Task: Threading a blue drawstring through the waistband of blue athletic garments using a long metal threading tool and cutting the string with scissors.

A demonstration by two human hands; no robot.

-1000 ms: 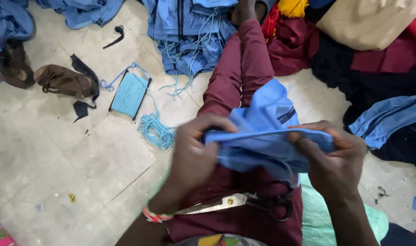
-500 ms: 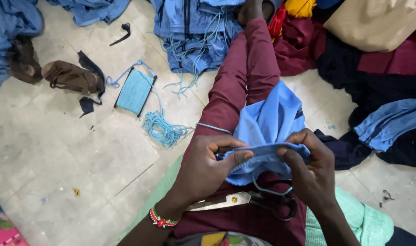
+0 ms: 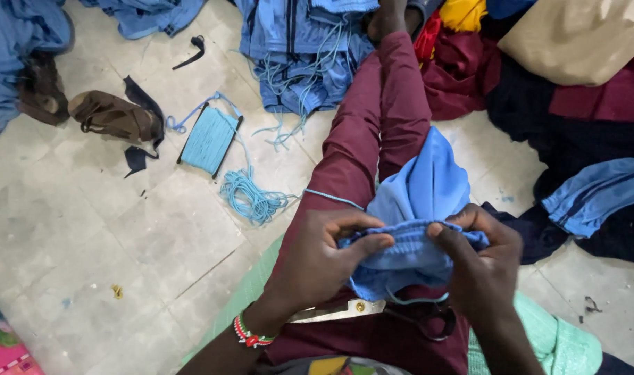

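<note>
Scissors (image 3: 372, 314) partly hidden under blue garment (image 3: 421, 208); forearms cut off.

Two hands, the left hand (image 3: 324, 260) and right hand (image 3: 480, 267), share one blue garment (image 3: 418, 208). Below it lies one pair of scissors (image 3: 372, 312). Left of the garment: one card of blue cord (image 3: 209, 139), one loose cord tangle (image 3: 251, 198), two brown sandals (image 3: 115, 114).

Tiled floor (image 3: 88, 229), grey, dusty. Light blue cord card (image 3: 209, 140) far left of centre, loose cord coil (image 3: 251, 198) just near it. Brown shoe (image 3: 112, 114) left, second brown shoe (image 3: 39, 94) further left. Blue garment pile (image 3: 303, 48) far centre with hanging strings. Red and dark clothes (image 3: 470, 76) far right, tan cloth (image 3: 574, 42) far right corner. Scissors (image 3: 372, 312) on lap, near.
</note>
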